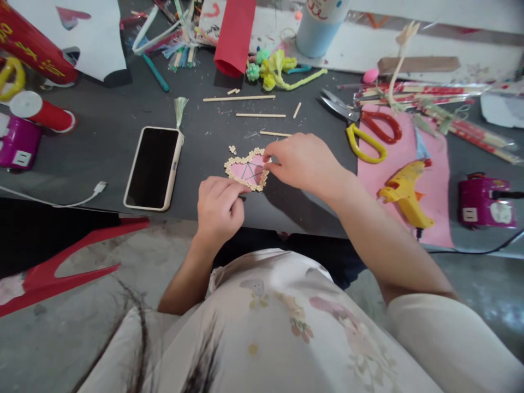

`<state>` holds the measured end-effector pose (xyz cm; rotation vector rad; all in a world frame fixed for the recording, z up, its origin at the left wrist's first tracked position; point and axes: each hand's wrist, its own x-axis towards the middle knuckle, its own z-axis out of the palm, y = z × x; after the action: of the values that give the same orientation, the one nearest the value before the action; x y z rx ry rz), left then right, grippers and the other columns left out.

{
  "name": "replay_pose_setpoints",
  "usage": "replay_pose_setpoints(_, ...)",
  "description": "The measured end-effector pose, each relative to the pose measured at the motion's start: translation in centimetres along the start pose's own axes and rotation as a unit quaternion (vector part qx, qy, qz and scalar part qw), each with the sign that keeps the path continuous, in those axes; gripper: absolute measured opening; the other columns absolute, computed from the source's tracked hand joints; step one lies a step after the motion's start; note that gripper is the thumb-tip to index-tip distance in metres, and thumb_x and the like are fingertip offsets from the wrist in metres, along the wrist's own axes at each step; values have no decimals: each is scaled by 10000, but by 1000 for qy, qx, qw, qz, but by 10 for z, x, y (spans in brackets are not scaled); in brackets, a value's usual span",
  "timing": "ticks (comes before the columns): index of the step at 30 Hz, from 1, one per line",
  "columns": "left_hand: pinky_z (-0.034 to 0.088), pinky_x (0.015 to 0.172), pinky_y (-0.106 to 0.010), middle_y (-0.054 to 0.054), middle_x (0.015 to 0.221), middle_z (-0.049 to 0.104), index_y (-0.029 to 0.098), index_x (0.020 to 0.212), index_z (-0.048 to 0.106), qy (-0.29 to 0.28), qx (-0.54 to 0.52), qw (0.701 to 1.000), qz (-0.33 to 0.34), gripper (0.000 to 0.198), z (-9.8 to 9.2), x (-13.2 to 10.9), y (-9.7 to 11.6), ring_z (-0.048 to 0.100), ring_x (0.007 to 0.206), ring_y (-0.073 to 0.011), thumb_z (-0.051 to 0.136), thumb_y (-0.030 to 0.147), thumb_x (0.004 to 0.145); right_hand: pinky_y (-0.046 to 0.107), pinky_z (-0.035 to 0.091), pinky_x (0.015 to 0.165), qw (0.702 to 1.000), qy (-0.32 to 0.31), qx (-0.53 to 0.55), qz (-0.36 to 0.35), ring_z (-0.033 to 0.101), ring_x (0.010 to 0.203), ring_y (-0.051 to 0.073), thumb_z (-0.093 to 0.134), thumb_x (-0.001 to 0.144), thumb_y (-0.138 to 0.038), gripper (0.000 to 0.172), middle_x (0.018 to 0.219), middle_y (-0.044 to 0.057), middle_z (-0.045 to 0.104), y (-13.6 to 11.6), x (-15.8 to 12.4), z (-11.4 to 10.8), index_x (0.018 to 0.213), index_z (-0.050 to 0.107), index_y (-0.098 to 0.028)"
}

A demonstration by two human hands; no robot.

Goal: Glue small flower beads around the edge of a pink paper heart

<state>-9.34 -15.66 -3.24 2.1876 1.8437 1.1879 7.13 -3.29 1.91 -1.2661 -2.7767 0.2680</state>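
Observation:
A small pink heart point(246, 170) edged with pale beige pieces lies on the dark table near its front edge. My left hand point(219, 206) is curled closed and pinches the heart's lower left edge. My right hand point(301, 162) comes in from the right, its fingertips pinched at the heart's upper right rim; what they hold is too small to make out. A few loose beige bits point(232, 149) lie just above the heart.
A phone point(154, 166) lies face up left of the heart, a white cable point(88, 195) beside it. Thin wooden sticks point(239, 99) lie behind. Scissors point(362, 128), a yellow glue gun point(405, 192) on pink paper, and a purple box point(483, 200) sit right. Red rolls stand far left.

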Motion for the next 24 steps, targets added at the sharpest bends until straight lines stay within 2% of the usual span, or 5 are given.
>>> replay_pose_setpoints(2, 468, 791, -389, -38, 804, 715, 226, 820, 693, 15, 0, 1000, 3, 281, 4, -8, 2, 620, 830, -214, 486, 41, 774, 337, 392, 645, 1000, 7, 10, 2, 641, 730, 237, 699, 789, -243, 63, 719, 79, 694, 0, 11, 9, 749, 710, -195)
replay_pose_setpoints(6, 471, 789, -376, -12, 727, 704, 243, 761, 701, 40, 23, 999, 4, 275, 10, -19, 2, 617, 790, -195, 502, 53, 765, 337, 398, 622, 999, 31, 14, -7, 626, 683, 224, 719, 765, -265, 131, 654, 73, 654, 3, 25, 24, 668, 666, -194)
replay_pose_setpoints(13, 470, 765, -369, -5, 699, 702, 234, 734, 684, 87, 11, 996, 31, 272, 10, -20, 1, 595, 777, -195, 513, 24, 750, 333, 404, 614, 997, 65, 24, -41, 590, 644, 198, 722, 756, -317, 230, 553, 53, 590, 6, 37, 39, 579, 629, -203)
replay_pose_setpoints(19, 473, 759, -372, -2, 688, 696, 231, 727, 683, 94, 13, 995, 31, 267, 9, -21, -1, 596, 766, -193, 519, 22, 747, 317, 400, 595, 998, 35, 16, -50, 580, 602, 184, 716, 735, -278, 211, 530, 36, 573, 5, 40, 41, 566, 618, -199)
replay_pose_setpoints(24, 486, 768, -372, -4, 693, 699, 239, 722, 692, 85, 14, 996, 14, 278, 9, -22, 0, 608, 773, -189, 512, 31, 760, 323, 390, 595, 997, 28, 43, -61, 592, 644, 200, 692, 760, -276, 149, 614, 52, 643, 11, 41, 30, 631, 665, -206)
